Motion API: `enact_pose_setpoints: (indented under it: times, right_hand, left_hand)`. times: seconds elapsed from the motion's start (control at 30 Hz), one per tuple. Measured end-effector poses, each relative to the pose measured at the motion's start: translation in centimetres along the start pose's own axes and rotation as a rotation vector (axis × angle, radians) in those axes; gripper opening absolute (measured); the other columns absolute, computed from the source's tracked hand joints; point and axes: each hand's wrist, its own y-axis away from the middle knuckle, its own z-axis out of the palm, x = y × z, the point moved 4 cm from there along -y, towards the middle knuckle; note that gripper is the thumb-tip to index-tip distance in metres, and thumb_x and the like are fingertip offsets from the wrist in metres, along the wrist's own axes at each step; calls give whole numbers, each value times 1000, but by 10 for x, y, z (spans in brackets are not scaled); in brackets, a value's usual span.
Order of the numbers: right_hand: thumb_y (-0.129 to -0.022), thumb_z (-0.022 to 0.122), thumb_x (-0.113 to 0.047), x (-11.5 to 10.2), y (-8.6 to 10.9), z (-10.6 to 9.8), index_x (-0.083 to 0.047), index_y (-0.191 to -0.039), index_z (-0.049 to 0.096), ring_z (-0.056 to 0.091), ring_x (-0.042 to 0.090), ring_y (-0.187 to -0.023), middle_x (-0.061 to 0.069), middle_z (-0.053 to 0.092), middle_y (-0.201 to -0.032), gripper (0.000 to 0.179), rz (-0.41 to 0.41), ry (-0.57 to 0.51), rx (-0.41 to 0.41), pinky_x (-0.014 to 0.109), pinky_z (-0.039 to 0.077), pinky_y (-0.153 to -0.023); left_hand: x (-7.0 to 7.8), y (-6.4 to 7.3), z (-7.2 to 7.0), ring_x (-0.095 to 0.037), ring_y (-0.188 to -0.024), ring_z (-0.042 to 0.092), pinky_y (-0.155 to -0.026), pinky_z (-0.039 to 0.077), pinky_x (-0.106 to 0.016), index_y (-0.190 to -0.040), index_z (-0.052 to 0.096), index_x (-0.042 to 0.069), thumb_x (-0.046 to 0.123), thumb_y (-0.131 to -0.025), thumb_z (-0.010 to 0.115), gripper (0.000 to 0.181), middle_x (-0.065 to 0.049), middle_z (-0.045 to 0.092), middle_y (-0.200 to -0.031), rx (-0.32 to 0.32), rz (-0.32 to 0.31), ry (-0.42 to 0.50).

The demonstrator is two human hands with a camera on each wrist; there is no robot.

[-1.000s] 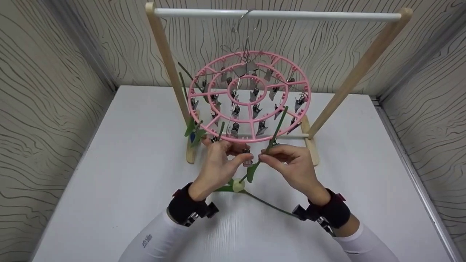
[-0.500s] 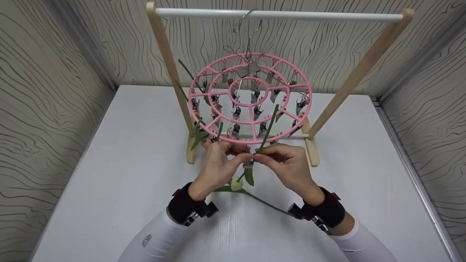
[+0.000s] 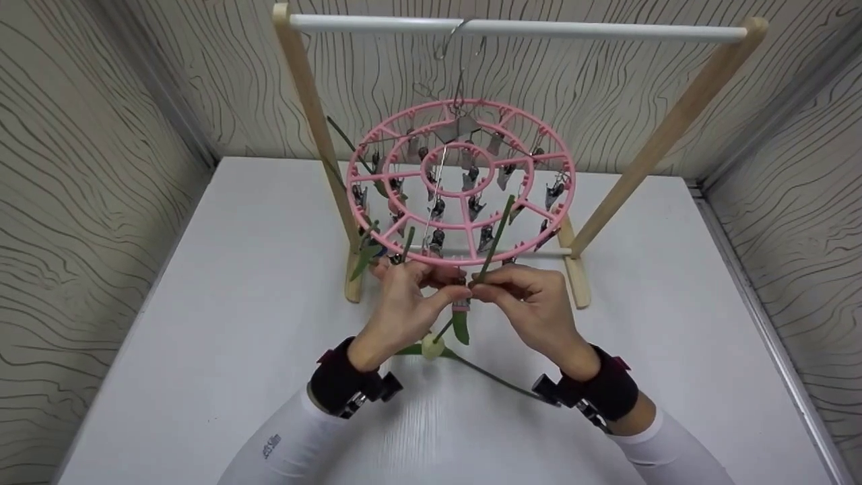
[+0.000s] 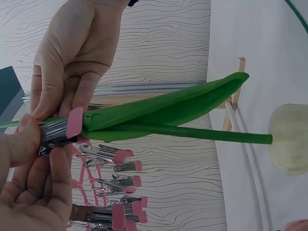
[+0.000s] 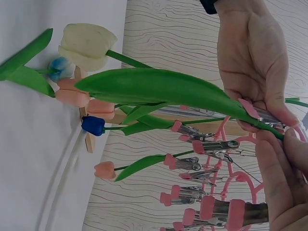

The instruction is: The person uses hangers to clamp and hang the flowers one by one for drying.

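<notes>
A white tulip (image 4: 291, 139) hangs head down below the pink round clip hanger (image 3: 465, 261). My left hand (image 3: 404, 303) pinches a metal clip with pink tips (image 4: 60, 129) that hangs from the near rim. The clip's tips lie across the base of the tulip's leaf (image 4: 163, 108) and its stem. Close beside it, my right hand (image 3: 535, 313) pinches the tulip's green stem (image 3: 497, 236) between thumb and fingers. The stem's upper end stands in front of the hanger's rim. In the head view the fingers partly cover the clip.
A wooden stand with a white rod (image 3: 592, 28) carries the hanger. Other tulips, one blue (image 5: 93, 125) and one peach (image 5: 104, 170), hang from clips at the left. Another tulip, its stem (image 3: 502, 382) visible, lies on the white table (image 3: 202, 323).
My right hand has moved left with the tulip, bringing its stem against the clip; the pink tips now cross the leaf base. The left hand has stayed nearly still.
</notes>
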Motion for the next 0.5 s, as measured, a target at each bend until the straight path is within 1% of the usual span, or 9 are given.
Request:
enact_pose_setpoints:
  times: [0.07,0.13,0.2,0.27,0.3,0.37,0.4,0.47,0.5]
  right_hand:
    - [-78,65,10,0,0,0,4,-83,69,66,22,-66,12,69,-78,9,2,6,-1,28,54,-58]
    - [-77,65,10,1,0,0,5,-83,69,66,22,-67,12,69,-78,9,4,5,-2,28,54,-58]
    - [-77,65,10,1,0,-1,5,-83,69,66,22,-67,12,69,-79,9,8,3,-2,28,54,-58]
    - [-77,65,10,2,0,-1,5,-83,69,66,22,-68,12,69,-79,9,11,-2,-3,28,54,-59]
    - [-77,65,10,2,0,-1,5,-83,70,66,22,-68,12,69,-79,9,11,-3,-3,28,54,-59]
    - [-77,66,10,3,1,-1,5,-84,70,66,21,-68,12,69,-80,9,14,-7,-5,27,54,-58]
    - [-77,66,10,3,1,-1,5,-85,70,66,21,-68,12,69,-80,10,14,-9,-6,27,53,-58]
    - [-77,66,9,3,1,-1,5,-85,70,66,21,-69,13,69,-81,10,19,-12,-11,27,54,-59]
    - [-77,66,9,4,1,-1,5,-86,70,66,21,-70,13,69,-82,11,20,-13,-14,27,54,-59]
  left_hand:
    - [0,0,0,-4,-77,64,-100,21,-35,-93,69,15,30,-77,71,23,8,69,-83,-13,0,14]
    - [-1,0,0,-5,-77,65,-84,43,-28,-95,68,13,30,-77,70,24,5,69,-85,-27,-4,40]
    - [-1,0,0,-5,-77,65,-86,42,-31,-95,68,13,30,-77,70,25,4,69,-85,-30,-7,37]
    - [-1,1,0,-5,-77,65,-98,29,-36,-95,68,14,31,-77,70,25,5,69,-85,-28,-6,26]
    - [-1,1,0,-4,-77,65,-99,28,-38,-95,68,14,31,-77,70,25,5,69,-85,-26,-2,25]
    - [-1,2,0,-4,-78,65,-104,13,-43,-96,68,14,31,-77,70,26,5,69,-85,-24,8,16]
    - [-1,2,0,-4,-78,65,-103,21,-40,-96,67,13,30,-77,70,26,5,69,-85,-20,13,16]
    - [-1,2,-1,-4,-78,65,-104,24,-36,-97,67,12,29,-77,70,27,4,69,-86,-17,22,17]
    - [-2,2,-1,-4,-78,65,-99,34,-32,-98,67,11,29,-77,70,27,3,69,-86,-14,25,21]
